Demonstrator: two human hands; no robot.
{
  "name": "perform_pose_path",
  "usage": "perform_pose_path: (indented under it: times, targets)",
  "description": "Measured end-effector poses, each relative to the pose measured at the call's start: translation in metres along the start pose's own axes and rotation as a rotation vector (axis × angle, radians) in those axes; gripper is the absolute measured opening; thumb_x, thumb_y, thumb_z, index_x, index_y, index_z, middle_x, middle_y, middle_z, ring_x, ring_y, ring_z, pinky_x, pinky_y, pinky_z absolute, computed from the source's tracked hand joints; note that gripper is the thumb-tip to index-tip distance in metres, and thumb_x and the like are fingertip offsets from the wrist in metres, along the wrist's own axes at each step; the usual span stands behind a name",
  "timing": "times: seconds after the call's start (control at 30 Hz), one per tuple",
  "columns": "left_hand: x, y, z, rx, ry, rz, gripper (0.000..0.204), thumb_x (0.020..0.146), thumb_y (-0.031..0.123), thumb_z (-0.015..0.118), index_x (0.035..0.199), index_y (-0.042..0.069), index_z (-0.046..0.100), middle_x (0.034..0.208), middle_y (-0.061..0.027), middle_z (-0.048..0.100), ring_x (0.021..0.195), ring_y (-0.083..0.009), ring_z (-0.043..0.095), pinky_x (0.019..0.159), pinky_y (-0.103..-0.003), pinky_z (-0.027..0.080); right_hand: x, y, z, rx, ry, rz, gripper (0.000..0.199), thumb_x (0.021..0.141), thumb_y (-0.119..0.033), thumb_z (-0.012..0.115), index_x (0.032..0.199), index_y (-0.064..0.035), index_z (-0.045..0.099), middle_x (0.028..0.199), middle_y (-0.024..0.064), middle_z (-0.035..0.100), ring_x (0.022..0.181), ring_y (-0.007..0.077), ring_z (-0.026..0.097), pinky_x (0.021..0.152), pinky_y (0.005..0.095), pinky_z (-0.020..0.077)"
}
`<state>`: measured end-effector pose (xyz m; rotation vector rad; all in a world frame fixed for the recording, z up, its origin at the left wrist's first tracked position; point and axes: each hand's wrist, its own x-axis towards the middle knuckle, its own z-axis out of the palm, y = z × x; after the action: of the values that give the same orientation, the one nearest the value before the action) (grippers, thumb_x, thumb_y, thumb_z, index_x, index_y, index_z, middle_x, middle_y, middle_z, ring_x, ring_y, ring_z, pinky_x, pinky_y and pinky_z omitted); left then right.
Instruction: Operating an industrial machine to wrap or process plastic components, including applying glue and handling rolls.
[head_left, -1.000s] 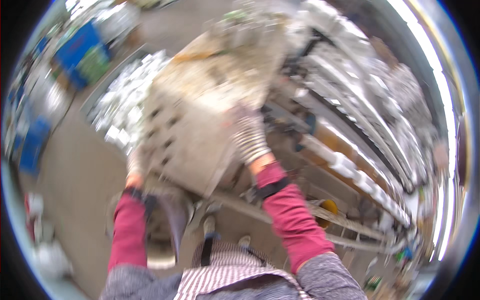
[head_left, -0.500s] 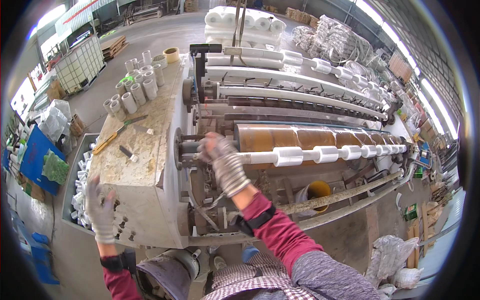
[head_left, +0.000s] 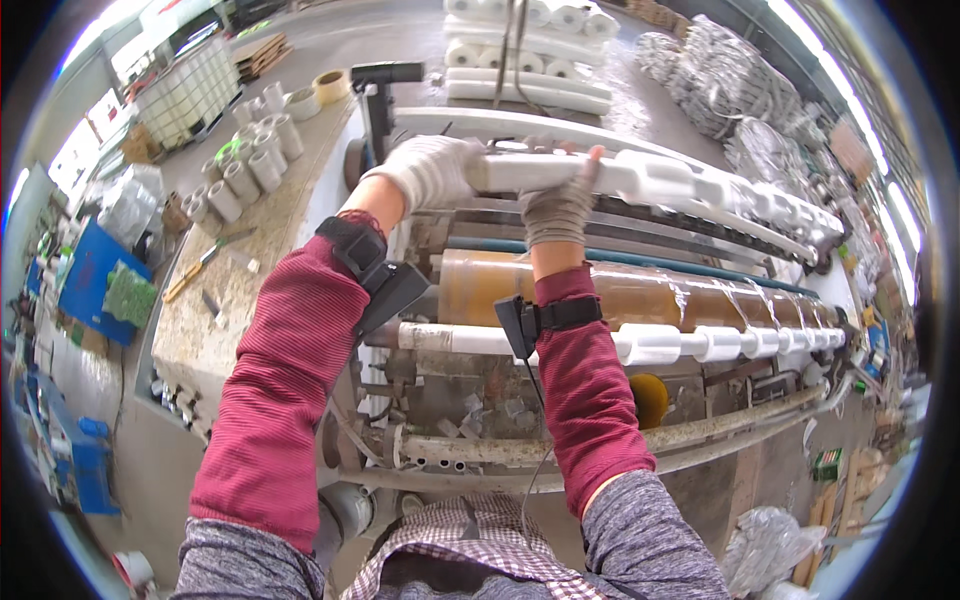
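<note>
I look down at a long roll machine. Both my gloved hands reach forward to a white shaft (head_left: 640, 178) that runs across the upper part of the machine, carrying a row of white rolls that trails off to my right.

My left hand (head_left: 428, 170) is wrapped around the shaft's left end, fingers curled fully closed over it. My right hand (head_left: 560, 205) grips the same shaft just beside it, fingers hooked over the top and thumb raised, also closed on it.

The shaft looks stiff and long, and I judge it heavy, with most of its weight lying far to the right of my hands. The wound rolls look smooth and likely slippery under cloth gloves, so the bare shaft end is the safer hold.

Below my wrists lie a brown roller (head_left: 640, 290) and a second bar with white rolls (head_left: 690, 343). To my left, a stone-topped bench (head_left: 240, 290) holds grey cores (head_left: 245, 170).
</note>
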<state>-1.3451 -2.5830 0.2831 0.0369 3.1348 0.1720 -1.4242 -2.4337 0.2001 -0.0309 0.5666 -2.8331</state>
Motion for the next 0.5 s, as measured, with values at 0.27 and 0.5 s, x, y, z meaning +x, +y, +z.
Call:
perform_pose_path:
  times: [0.27, 0.5]
  targets:
    - [-0.131, -0.094, 0.063, -0.497, 0.655, -0.001, 0.044, 0.075, 0.034, 0.072, 0.101, 0.003, 0.055, 0.088, -0.0133, 0.066, 0.087, -0.0272, 0.064, 0.077, -0.039, 0.050, 0.035, -0.007, -0.010, 0.079, -0.065, -0.072, 0.033, 0.080, -0.040, 0.055, 0.074, -0.0078, 0.048, 0.065, 0.0077, 0.052, 0.069, 0.0270, 0.055, 0.080, 0.0490, 0.0484]
    - [-0.340, -0.321, 0.120, -1.118, 1.024, -0.566, 0.045, 0.081, 0.018, 0.066, 0.120, 0.007, 0.047, 0.108, -0.0037, 0.053, 0.092, -0.0121, 0.054, 0.074, -0.025, 0.048, -0.103, 0.177, 0.066, -0.090, -0.170, 0.212, 0.029, 0.074, -0.040, 0.057, 0.076, -0.0108, 0.053, 0.068, 0.0048, 0.055, 0.071, 0.0274, 0.056, 0.084, 0.0474, 0.0454]
